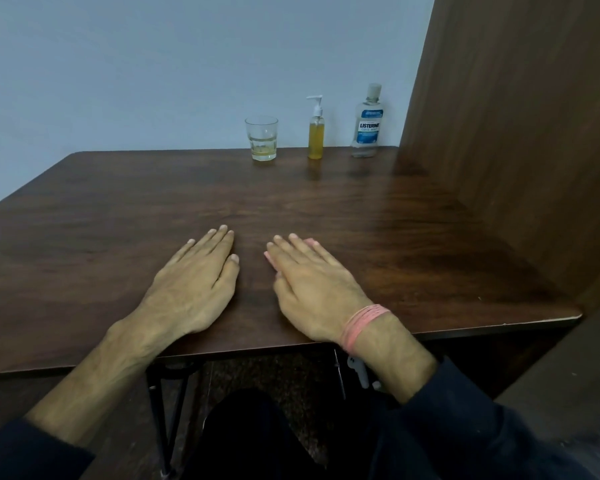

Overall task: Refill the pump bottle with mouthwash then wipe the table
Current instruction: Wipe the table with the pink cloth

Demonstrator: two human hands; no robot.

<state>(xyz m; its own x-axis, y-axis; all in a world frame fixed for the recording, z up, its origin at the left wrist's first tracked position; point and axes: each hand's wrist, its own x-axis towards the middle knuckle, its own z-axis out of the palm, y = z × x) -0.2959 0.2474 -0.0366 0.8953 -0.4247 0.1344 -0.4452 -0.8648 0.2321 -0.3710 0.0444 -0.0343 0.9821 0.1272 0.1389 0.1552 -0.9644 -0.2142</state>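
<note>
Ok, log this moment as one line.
left hand flat on table | right hand flat over pink cloth | pump bottle capped | Listerine bottle upright

A drinking glass (261, 138) (a little yellowish liquid in its bottom) stands upright before the pale blue wall (153, 64), beside a wooden panel (516, 133).

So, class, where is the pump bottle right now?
In the head view, the pump bottle stands upright at the table's far edge, right of centre, between the glass and the Listerine bottle.
</note>
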